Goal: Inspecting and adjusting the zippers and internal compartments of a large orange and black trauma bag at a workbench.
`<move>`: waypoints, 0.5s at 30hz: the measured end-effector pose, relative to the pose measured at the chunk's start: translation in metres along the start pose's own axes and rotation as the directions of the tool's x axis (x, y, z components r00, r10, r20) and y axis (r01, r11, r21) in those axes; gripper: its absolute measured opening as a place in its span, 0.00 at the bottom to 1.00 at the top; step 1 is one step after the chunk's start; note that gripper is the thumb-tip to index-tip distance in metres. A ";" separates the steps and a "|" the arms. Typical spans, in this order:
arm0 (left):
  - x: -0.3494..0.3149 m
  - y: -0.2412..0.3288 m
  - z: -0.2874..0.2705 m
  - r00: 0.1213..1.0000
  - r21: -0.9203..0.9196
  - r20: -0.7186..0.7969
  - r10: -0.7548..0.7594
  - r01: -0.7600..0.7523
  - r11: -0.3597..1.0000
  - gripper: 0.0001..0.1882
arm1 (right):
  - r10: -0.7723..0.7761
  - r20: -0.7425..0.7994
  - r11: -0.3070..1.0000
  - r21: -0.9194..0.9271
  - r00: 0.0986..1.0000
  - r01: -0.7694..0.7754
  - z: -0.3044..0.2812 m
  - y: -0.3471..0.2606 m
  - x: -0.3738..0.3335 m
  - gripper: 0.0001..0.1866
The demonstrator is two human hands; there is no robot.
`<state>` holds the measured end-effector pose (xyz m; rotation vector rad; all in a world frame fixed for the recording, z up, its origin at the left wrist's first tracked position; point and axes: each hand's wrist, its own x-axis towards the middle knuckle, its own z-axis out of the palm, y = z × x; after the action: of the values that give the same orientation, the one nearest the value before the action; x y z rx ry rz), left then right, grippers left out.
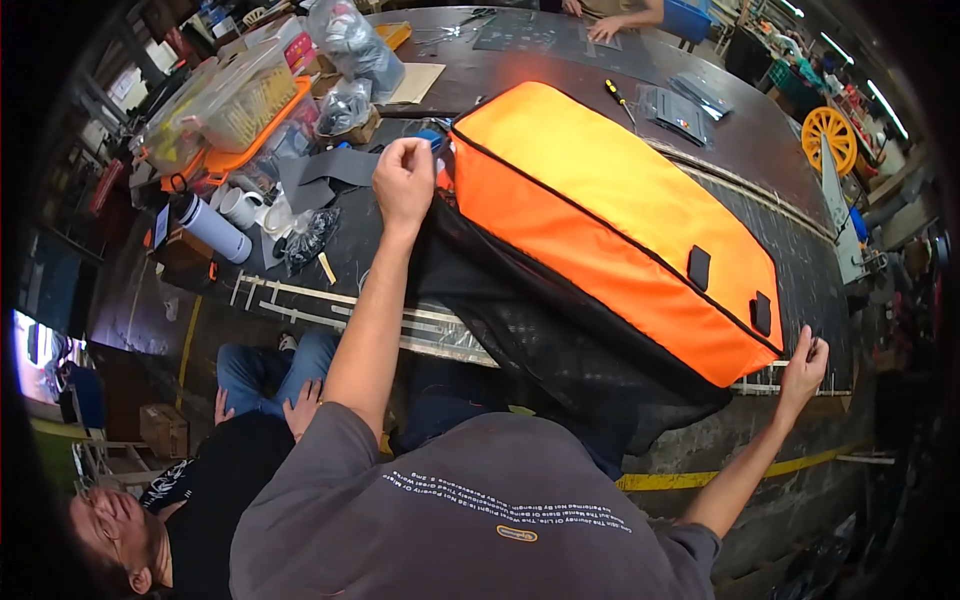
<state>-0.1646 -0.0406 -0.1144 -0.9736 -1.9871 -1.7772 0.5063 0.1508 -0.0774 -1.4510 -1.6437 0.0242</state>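
Note:
A long box-shaped orange fabric bag [610,170] with black piping lies slantwise across the table. Two small black patches [699,268] sit near its right end. Black mesh fabric [520,310] runs along its near side and droops over the table edge. At the bag's left end, my left hand [405,185] is raised with curled fingers; whatever they pinch is hidden. My right hand [803,370] is just past the bag's right corner, fingers bent together, and I cannot make out anything in them.
Plastic boxes [240,100], a bottle [213,228], a mug [238,207] and bagged parts crowd the table's left. A screwdriver [617,95] and grey sheets [675,112] lie beyond the bag. A person [200,480] sits at my left; another person's hand [603,30] works at the far edge.

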 end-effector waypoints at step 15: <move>-0.011 0.047 0.025 0.993 0.290 0.103 0.063 -0.090 0.953 0.10 | 0.072 0.097 0.981 0.174 0.993 -0.088 0.025 -0.011 -0.028 0.19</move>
<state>-0.1203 -0.0191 -0.0904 -1.0329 -2.1594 -1.3664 0.4788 0.1384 -0.1028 -1.3949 -1.6104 0.2797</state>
